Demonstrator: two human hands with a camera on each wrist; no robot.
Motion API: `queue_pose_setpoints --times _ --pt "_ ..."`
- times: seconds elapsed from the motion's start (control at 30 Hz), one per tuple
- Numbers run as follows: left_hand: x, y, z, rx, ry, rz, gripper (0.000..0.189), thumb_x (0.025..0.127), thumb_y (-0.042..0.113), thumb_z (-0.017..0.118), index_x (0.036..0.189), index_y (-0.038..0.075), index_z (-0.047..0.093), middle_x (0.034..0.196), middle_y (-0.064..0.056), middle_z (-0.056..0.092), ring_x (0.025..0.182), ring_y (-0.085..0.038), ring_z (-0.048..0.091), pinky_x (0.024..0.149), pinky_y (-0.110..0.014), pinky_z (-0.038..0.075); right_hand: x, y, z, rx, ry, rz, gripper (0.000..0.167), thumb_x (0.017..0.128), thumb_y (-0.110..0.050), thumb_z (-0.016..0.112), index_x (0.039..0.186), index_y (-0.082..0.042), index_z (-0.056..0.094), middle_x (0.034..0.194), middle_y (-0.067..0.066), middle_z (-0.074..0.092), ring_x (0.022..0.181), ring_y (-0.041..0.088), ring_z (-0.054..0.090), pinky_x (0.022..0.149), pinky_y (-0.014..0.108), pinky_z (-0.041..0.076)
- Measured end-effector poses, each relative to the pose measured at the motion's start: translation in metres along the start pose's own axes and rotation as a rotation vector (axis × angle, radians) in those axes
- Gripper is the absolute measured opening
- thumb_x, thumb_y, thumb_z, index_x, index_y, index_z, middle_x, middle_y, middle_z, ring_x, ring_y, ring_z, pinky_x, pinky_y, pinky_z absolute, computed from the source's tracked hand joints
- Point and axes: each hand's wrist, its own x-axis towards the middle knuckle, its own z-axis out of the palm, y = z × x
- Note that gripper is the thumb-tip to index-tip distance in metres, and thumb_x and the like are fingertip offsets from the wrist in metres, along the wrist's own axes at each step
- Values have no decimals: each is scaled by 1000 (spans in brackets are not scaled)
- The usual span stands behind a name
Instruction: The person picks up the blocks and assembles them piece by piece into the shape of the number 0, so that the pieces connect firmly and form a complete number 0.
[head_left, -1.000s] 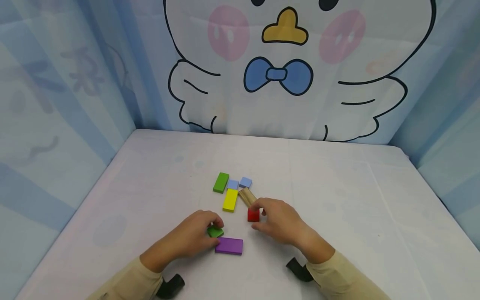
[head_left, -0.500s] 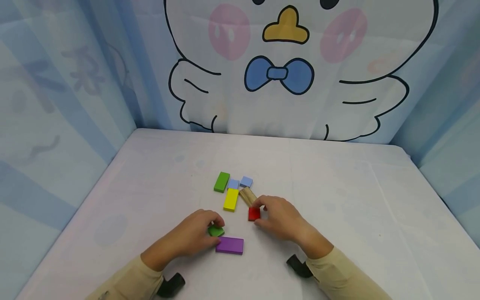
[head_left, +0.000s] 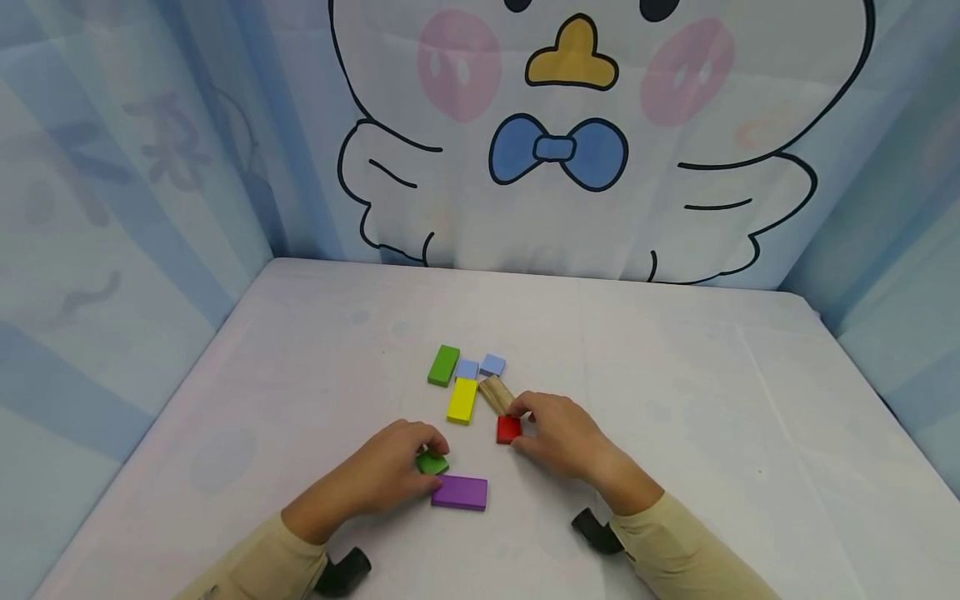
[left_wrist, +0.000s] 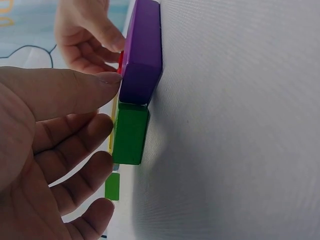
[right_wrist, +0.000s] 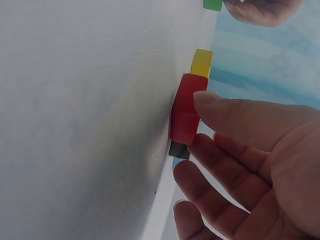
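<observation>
In the head view, my left hand (head_left: 384, 468) rests at a small green block (head_left: 432, 463) and a flat purple block (head_left: 460, 493). Its thumb touches the purple block's corner; the fingertips lie along the green block's upper edge. Both blocks sit end to end in the left wrist view. My right hand (head_left: 564, 435) pinches a red block (head_left: 508, 430) between thumb and index finger, low on the table. A wood-coloured grooved block (head_left: 496, 394) lies just beyond the red one, partly covered by the index fingertip.
Beyond my hands lie a yellow block (head_left: 462, 401), a longer green block (head_left: 443, 365) and two light blue blocks (head_left: 492, 364), close together. The white-covered table (head_left: 675, 358) ends at a curtain (head_left: 555, 225) with a cartoon figure. Black wrist mounts (head_left: 343, 572) hang near both sleeves.
My right thumb has drawn in against the red block's near edge, closing the small gap seen a second ago. The left hand and the other blocks stay in place.
</observation>
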Motion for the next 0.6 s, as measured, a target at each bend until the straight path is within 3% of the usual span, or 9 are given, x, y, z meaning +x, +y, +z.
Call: queue_pose_setpoints --times 0.6 --pt "0 0 1 -9 3 -14 29 80 10 84 104 11 68 96 5 61 93 -17 52 85 -40 51 -1 -1 0 -12 15 -2 25 84 -10 80 105 -7 67 91 0 64 83 18 56 79 37 52"
